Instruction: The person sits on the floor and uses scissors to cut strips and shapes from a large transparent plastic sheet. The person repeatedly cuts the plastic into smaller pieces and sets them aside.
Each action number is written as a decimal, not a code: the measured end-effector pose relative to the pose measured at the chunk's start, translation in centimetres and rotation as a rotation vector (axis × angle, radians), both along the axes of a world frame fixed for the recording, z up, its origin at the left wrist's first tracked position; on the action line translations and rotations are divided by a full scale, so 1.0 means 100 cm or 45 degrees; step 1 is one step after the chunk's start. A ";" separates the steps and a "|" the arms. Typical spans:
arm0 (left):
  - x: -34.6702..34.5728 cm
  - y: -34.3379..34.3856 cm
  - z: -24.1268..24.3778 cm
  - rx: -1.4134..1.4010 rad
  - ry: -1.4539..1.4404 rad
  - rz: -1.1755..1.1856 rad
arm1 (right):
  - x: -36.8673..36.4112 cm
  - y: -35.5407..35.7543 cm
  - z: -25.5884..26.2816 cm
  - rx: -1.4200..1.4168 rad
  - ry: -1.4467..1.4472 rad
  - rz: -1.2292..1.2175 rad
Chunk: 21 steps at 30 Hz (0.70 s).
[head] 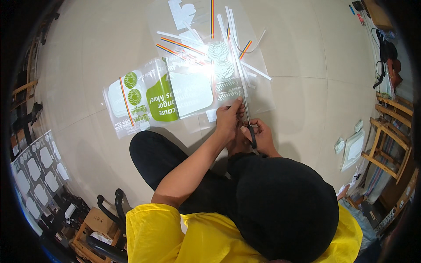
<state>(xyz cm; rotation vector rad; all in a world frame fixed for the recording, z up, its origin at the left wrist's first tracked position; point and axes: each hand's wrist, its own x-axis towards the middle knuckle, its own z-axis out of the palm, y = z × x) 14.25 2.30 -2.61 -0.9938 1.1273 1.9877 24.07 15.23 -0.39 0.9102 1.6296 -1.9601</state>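
Note:
My left hand pinches the near right edge of a clear plastic sheet printed with green and white shapes and writing. Black-handled scissors are in my right hand, their blades pointing away from me along that edge. Whether the blades are apart is hard to tell. Both hands are close together above my bare foot. Beyond them, several white strips and striped red, yellow and blue strips lie loosely over the clear plastic. A bright reflection hides part of the sheet.
Beige floor tiles surround the plastic. White cut-out pieces lie at the far end, and a stack of pieces rests at right near a wooden chair. A printed sheet and cardboard box are at left.

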 end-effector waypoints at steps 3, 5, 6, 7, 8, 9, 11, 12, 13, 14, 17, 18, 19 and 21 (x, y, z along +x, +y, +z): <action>-0.001 -0.001 0.003 -0.018 -0.025 -0.024 | 0.000 -0.003 0.001 -0.029 0.001 -0.045; -0.001 0.000 0.004 -0.009 -0.009 -0.018 | 0.001 -0.003 0.000 -0.017 0.012 -0.049; -0.001 0.000 0.005 -0.003 -0.001 -0.015 | 0.001 -0.003 0.001 -0.016 0.003 -0.048; -0.001 0.001 0.005 -0.014 0.006 -0.019 | 0.001 -0.003 0.002 -0.016 -0.006 -0.047; -0.001 0.001 0.006 -0.026 0.012 -0.023 | 0.001 -0.003 0.003 -0.015 -0.015 -0.045; -0.001 0.001 0.005 -0.038 0.019 -0.028 | 0.001 -0.004 0.003 -0.012 -0.018 -0.048; 0.000 0.000 0.000 -0.020 0.031 -0.019 | 0.001 -0.004 0.002 -0.006 -0.023 -0.051; 0.000 0.000 -0.001 -0.011 0.037 -0.015 | -0.001 -0.005 0.004 0.012 -0.052 -0.047; 0.001 0.000 -0.002 -0.023 0.036 -0.025 | -0.004 -0.005 0.005 0.030 -0.080 -0.043; 0.001 0.000 -0.004 -0.036 0.036 -0.035 | -0.007 -0.006 0.007 0.049 -0.108 -0.039; -0.002 0.000 0.003 -0.077 0.022 -0.063 | -0.016 -0.007 0.011 0.047 -0.073 -0.054; -0.002 0.000 0.005 -0.095 0.015 -0.067 | -0.019 -0.008 0.014 0.051 -0.085 -0.048; -0.002 0.000 0.003 -0.063 0.026 -0.041 | -0.022 -0.008 0.017 0.055 -0.097 -0.041; -0.002 -0.001 0.002 0.002 0.045 0.011 | -0.027 -0.008 0.020 0.059 -0.109 -0.031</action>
